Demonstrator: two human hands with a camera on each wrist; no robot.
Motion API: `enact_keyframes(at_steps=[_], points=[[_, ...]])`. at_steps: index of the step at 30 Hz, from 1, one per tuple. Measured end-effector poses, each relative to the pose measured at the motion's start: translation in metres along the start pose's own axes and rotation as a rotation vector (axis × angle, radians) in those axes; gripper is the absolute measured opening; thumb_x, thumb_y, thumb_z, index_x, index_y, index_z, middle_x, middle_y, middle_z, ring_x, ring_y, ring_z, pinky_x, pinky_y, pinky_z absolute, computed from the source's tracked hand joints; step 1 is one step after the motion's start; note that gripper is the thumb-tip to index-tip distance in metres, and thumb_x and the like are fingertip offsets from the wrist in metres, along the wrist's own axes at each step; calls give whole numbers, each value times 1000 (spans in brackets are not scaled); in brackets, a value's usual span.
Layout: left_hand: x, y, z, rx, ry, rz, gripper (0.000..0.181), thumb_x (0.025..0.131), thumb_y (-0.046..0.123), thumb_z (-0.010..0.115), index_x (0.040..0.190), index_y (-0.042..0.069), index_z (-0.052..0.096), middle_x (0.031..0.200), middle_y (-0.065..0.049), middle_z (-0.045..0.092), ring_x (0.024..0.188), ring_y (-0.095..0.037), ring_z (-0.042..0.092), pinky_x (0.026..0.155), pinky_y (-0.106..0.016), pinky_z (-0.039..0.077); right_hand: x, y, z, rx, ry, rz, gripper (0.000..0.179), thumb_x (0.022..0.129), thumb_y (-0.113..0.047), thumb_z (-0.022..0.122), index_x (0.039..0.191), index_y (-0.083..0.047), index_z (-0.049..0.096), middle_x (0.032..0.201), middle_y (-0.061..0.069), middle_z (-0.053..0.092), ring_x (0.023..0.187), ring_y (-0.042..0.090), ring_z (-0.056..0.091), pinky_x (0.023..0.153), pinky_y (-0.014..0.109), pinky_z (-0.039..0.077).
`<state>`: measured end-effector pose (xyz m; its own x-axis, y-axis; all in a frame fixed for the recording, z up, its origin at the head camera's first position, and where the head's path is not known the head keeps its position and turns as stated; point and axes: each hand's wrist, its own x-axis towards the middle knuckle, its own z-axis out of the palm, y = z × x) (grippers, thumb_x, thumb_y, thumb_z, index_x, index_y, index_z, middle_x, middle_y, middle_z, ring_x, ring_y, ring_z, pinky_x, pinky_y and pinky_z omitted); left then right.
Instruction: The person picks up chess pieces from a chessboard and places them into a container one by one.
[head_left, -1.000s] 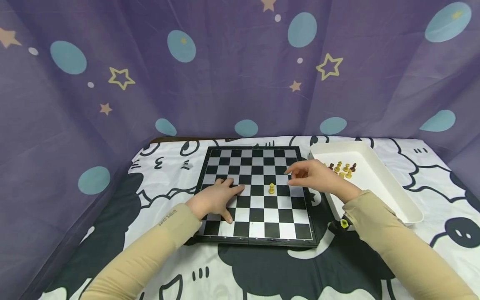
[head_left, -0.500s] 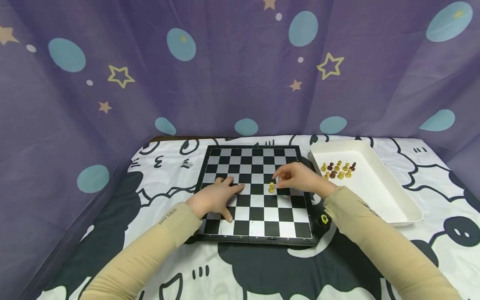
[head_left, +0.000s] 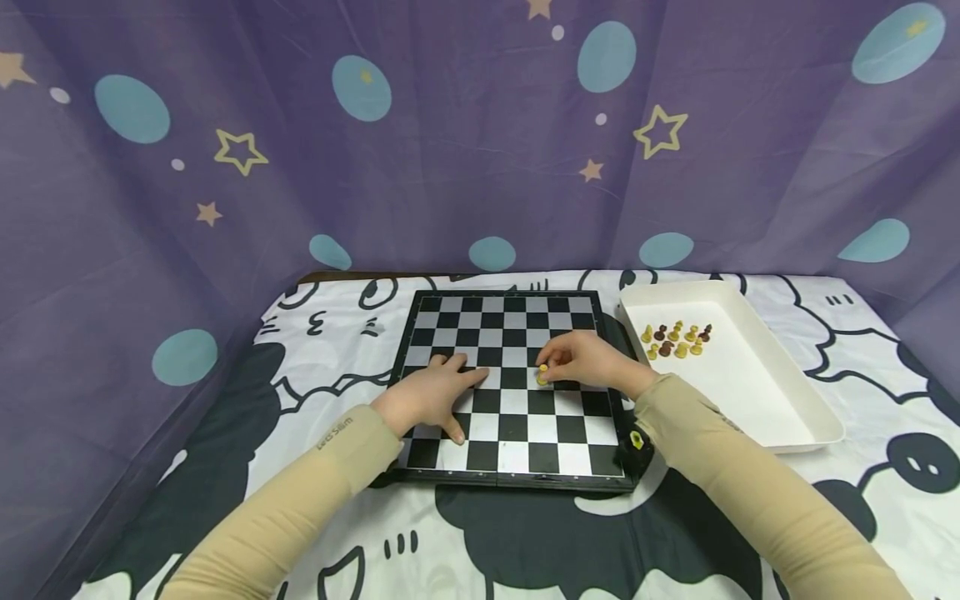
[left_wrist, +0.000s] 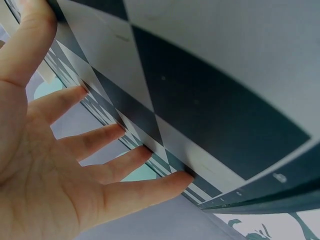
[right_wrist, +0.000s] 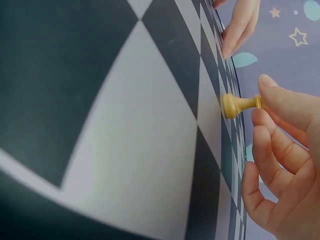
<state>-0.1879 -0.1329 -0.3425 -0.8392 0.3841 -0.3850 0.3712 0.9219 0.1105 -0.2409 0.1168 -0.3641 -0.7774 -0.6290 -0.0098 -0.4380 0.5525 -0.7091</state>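
Note:
A black-and-white chessboard (head_left: 513,430) lies flat on the patterned cloth. My left hand (head_left: 431,396) rests on its left part with the fingers spread. In the left wrist view those fingertips (left_wrist: 182,176) touch the squares. Right of the board's middle stands a yellow chess pawn (right_wrist: 237,104), its base on the squares. The thumb and fingers of my right hand (head_left: 588,360) pinch it near the top, as the right wrist view shows. They hide the pawn's head there, while the other fingers curl beneath.
A white tray (head_left: 780,392) sits right of the board, holding several yellow and dark brown chess pieces (head_left: 678,337) in its far left part. Behind the table hangs a purple curtain (head_left: 465,167).
My right hand has moved left from the board's right side to the pawn and now pinches it. The left hand stays in place.

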Motion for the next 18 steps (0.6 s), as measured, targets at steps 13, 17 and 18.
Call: enact_keyframes(at_steps=[13,17,18], points=[[0,0,0,-3,1,-4,102,62,36,86,148,22,34,152,-14,27,135,-38,29,102,-50,41,-1,1,5,17,-6,-15,12,84,-14,72,92,-6,71,71,-1,65,62,7,54,58,23,46],[0,0,1,-10,2,-9,103,62,36,86,148,23,34,153,-14,26,136,-39,27,102,-52,41,-1,1,6,21,-3,-21,9,83,-14,72,90,-7,71,70,-2,64,61,7,52,56,22,44],[0,0,1,-10,2,-11,103,61,36,86,149,23,34,153,-14,26,136,-39,27,102,-52,41,-1,1,6,21,-2,-16,9,83,-13,72,90,-7,71,70,-2,65,60,7,51,56,22,44]])
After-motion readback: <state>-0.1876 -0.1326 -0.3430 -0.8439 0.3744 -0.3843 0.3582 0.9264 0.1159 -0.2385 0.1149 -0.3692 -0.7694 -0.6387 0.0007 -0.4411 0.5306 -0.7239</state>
